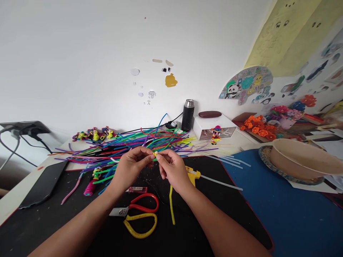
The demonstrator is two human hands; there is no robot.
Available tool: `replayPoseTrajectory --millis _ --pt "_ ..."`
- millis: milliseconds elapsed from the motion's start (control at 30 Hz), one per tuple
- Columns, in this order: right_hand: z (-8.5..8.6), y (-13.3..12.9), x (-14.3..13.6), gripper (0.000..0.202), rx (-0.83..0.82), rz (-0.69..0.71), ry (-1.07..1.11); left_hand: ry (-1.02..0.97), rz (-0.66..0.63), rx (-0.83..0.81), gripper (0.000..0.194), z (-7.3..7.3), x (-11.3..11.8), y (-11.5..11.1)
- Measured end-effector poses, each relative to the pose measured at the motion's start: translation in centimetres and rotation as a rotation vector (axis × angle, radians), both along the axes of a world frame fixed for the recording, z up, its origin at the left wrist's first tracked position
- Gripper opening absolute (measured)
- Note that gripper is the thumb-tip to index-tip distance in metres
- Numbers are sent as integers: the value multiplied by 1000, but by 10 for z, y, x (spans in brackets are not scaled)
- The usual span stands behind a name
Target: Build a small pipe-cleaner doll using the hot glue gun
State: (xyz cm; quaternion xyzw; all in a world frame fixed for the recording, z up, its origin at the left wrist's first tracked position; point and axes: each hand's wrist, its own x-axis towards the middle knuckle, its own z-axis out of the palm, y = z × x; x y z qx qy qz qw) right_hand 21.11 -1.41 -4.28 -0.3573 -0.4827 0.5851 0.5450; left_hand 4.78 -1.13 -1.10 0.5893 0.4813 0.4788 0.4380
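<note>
My left hand [131, 167] and my right hand [173, 169] meet above the black mat [184, 228], both pinching a small yellow piece [155, 154] between thumbs and fingertips. A yellow strip [172, 207] hangs or lies below my right hand; where its upper end goes is hidden. Beneath my hands lie scissors [141, 235] with one red and one yellow handle, and a small pink-labelled item [138, 189]. Partly behind my right hand is a yellow glue gun [193, 174] with a clear stick in it. Many coloured fuzzy stems [128, 142] spread behind my hands.
A phone [44, 184] lies at the left, near a partly made colourful figure [92, 182]. Along the back stand a black flask [188, 116], a white box [209, 125] and a finished figure [215, 134]. A large bowl [302, 160] is at the right.
</note>
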Motion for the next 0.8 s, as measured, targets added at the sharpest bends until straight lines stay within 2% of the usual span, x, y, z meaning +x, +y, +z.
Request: replayPoseTrajectory --millis 267,400,800 --pt "0 -2 -1 30 -1 -16 -21 56 28 25 43 0 4 -3" --pt "0 -2 -1 30 -1 -14 -17 0 59 -5 48 2 6 -4" --pt "-2 -2 -2 31 -14 -20 16 40 84 83 29 -7 4 -5"
